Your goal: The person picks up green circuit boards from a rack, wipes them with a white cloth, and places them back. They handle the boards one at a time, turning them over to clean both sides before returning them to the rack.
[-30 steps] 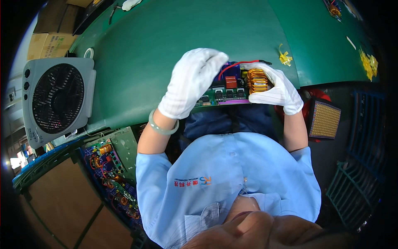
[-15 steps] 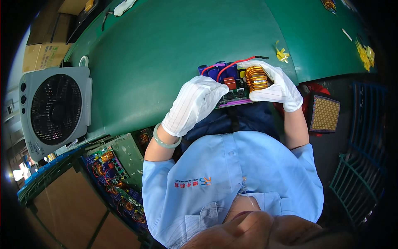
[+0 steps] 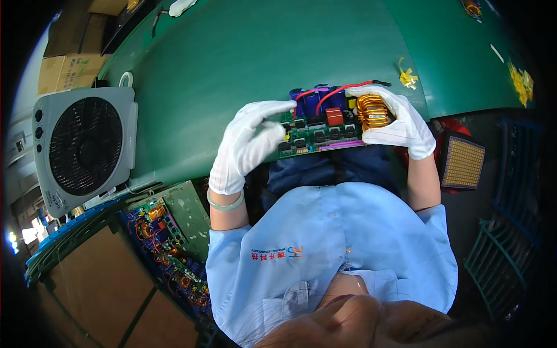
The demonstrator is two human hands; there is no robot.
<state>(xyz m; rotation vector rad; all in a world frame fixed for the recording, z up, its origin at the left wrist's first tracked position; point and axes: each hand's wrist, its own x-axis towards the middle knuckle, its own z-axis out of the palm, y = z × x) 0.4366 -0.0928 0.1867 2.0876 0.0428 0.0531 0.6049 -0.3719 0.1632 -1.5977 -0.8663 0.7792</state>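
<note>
In front of my waist, at the near edge of the table, is a green circuit board. It carries blue cylindrical capacitors, a red block component and a copper-wound coil. A red wire with a black tip arcs above it. My right hand, in a white glove, wraps round the right end beside the coil. My gloved left hand grips the left end, fingers at the far edge and thumb at the near side. Some fingertips are hidden behind the board.
A grey box fan stands at the left. Below it, a crate holds several similar boards. Yellow tape scraps lie on the green table mat. At the right are a patterned seat and a green metal rack.
My left hand has moved from over the board's middle to its left end, its fingers parting round the edge. That end of the board now shows. My right hand keeps its hold.
</note>
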